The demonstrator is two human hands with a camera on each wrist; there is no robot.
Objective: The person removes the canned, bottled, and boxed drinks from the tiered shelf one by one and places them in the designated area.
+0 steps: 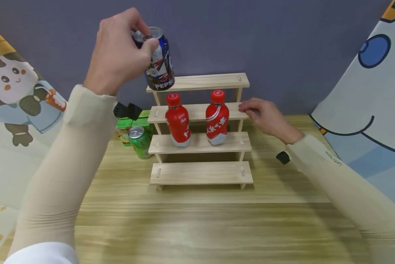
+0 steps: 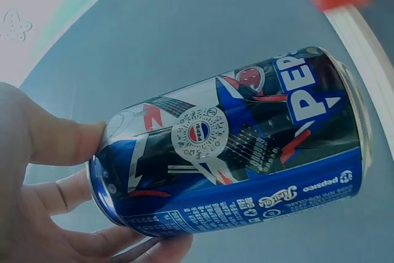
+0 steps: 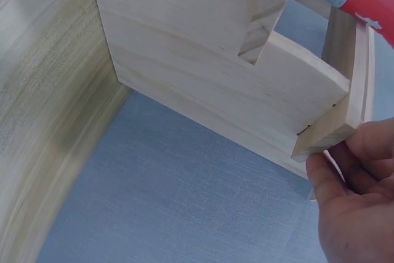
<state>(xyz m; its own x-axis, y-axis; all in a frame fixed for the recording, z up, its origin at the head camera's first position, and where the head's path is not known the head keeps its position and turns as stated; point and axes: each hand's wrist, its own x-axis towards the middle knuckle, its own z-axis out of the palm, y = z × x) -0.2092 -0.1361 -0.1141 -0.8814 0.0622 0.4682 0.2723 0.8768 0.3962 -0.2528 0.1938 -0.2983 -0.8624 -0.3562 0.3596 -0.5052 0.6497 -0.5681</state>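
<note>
My left hand (image 1: pixel 121 51) grips a dark blue Pepsi can (image 1: pixel 161 68) near its top. In the head view the can overlaps the left end of the wooden rack's top shelf (image 1: pixel 207 81). The left wrist view shows thumb and fingers round one end of the Pepsi can (image 2: pixel 228 146). My right hand (image 1: pixel 264 115) pinches the right end of the rack's second shelf (image 1: pixel 197 112) from the top. In the right wrist view, the fingers of the right hand (image 3: pixel 357 195) hold the corner of that shelf board (image 3: pixel 332 124). Two red bottles (image 1: pixel 179 123) (image 1: pixel 217 119) stand upright on the third shelf.
A green can (image 1: pixel 139 141) stands on the wooden table (image 1: pixel 197 227) left of the rack, beside green boxes (image 1: pixel 124 126). The lowest shelf (image 1: pixel 200 173) holds nothing. A grey-blue wall (image 1: pixel 266 47) rises behind, with cartoon panels (image 1: pixel 359 95) at both sides.
</note>
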